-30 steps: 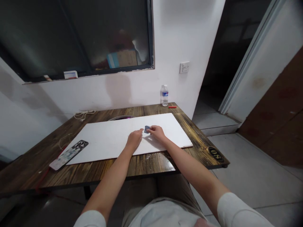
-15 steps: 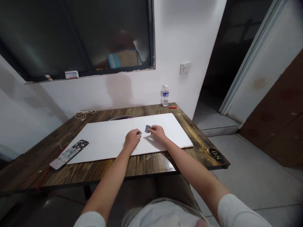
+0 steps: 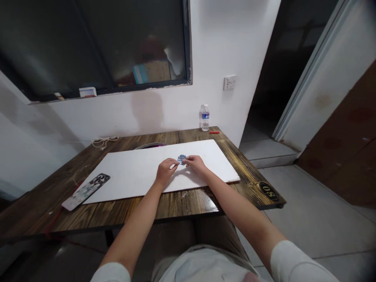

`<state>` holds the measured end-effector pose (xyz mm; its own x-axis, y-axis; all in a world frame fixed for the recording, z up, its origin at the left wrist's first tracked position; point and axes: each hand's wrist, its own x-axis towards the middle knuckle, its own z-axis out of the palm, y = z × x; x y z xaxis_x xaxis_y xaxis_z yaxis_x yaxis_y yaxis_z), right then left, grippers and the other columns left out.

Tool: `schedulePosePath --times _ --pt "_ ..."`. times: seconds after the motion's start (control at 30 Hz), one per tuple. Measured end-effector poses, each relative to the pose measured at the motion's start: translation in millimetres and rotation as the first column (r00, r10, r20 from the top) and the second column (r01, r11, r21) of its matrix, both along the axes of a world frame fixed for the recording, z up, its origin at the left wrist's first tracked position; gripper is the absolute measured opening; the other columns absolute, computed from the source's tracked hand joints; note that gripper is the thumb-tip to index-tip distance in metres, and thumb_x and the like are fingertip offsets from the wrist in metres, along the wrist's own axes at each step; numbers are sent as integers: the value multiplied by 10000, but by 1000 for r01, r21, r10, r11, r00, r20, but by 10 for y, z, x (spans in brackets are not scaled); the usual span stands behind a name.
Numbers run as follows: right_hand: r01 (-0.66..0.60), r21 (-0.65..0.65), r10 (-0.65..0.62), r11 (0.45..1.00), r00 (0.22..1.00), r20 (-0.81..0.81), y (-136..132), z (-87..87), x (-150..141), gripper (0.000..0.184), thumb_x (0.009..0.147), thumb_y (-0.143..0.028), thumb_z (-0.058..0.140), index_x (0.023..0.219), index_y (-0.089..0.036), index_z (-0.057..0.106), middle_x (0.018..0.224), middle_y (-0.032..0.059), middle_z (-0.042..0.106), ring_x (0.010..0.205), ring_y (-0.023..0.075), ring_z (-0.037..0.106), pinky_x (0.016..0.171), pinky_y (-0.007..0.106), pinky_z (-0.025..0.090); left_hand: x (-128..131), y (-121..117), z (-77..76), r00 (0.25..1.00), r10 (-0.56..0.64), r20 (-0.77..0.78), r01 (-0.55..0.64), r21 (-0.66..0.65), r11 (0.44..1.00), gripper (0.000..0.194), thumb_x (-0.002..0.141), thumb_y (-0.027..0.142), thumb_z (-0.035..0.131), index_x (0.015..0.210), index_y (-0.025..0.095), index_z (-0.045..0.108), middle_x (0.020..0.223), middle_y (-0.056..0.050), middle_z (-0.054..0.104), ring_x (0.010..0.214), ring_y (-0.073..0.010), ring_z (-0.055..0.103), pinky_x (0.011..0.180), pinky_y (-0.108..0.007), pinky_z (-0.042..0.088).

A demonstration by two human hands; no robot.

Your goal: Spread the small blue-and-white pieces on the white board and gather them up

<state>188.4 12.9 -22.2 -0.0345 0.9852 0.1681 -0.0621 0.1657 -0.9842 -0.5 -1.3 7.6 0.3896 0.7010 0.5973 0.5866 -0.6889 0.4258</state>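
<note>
Above the white board [image 3: 138,166], my left hand [image 3: 166,170] and my right hand [image 3: 196,163] are close together with fingers pinched. Between the fingertips of the right hand is a small flat blue-grey piece [image 3: 183,157] with light bands, too small to identify. A small flat light-blue piece [image 3: 179,159] sits at the left fingertips, against or overlapping the other one. I cannot tell whether the two are joined. Fingertips cover parts of both.
A phone in a patterned case [image 3: 86,191] lies across the board's left edge. On the wooden table [image 3: 188,203] are a water bottle [image 3: 205,118], a red stick-like item [image 3: 214,132], a white cable [image 3: 104,141] and a dark round object [image 3: 149,145] partly behind the board.
My left hand has moved slightly right and up, bringing its small light piece against the blue-grey one. My right hand stays nearly in place, still holding its piece.
</note>
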Motion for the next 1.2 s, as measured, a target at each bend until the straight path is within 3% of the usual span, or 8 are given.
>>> schedulePosePath --times 0.33,0.43,0.53,0.63,0.73,0.9,1.0,1.2 --pt "-14 -13 14 1000 999 -52 -23 20 -6 343 603 -487 804 668 -187 652 585 6 610 561 142 548 600 309 467 20 0 16 1000 -11 11 11 -3 1000 152 876 279 628 959 226 743 1037 -65 726 1022 -202 638 942 -367 502" --pt "36 -21 -37 999 997 -73 -9 9 10 308 638 -465 797 671 -200 644 618 15 619 566 146 555 607 324 488 -46 52 30 978 194 81 -189 -63 980 194 897 283 573 1001 218 722 1086 -64 718 1035 -212 638 924 -368 504" --pt "81 -35 -84 996 994 -75 9 -2 23 285 651 -449 796 676 -210 642 646 25 636 581 156 568 615 338 500 -196 135 31 887 452 99 -436 -149 888 255 897 260 528 1077 196 696 1128 -77 705 983 -212 648 869 -343 511" --pt "99 -39 -101 994 993 -59 16 -11 26 295 646 -463 796 679 -214 641 650 31 646 586 163 573 604 342 498 -346 185 24 791 607 -73 -609 -186 771 277 888 309 539 1069 181 705 1144 -109 691 980 -244 643 849 -353 499" --pt "100 -27 -101 995 994 -30 14 -12 23 321 639 -485 796 688 -210 639 629 25 635 577 161 570 590 335 491 -418 169 20 712 624 -322 -687 -136 714 328 861 458 577 954 189 740 1096 -142 687 1013 -300 617 814 -375 483" --pt "105 -31 -105 994 994 -10 13 0 23 343 627 -495 797 692 -197 638 585 12 608 562 157 562 582 331 479 -441 90 88 678 485 -552 -608 -51 793 450 764 614 635 865 189 740 1030 -151 671 986 -315 600 739 -344 463" --pt "106 -40 -106 994 994 -9 24 -2 19 342 611 -486 805 681 -195 640 580 12 609 552 154 555 574 329 472 -475 75 160 670 385 -635 -532 -51 845 338 817 517 603 813 203 726 977 -119 675 909 -266 618 685 -302 436" --pt "104 -26 -104 994 995 3 47 -43 8 364 609 -518 795 669 -197 634 561 6 603 538 146 541 547 311 461 -462 95 198 635 342 -693 -492 -22 870 240 851 350 551 726 220 711 886 -83 700 846 -228 632 644 -276 403"
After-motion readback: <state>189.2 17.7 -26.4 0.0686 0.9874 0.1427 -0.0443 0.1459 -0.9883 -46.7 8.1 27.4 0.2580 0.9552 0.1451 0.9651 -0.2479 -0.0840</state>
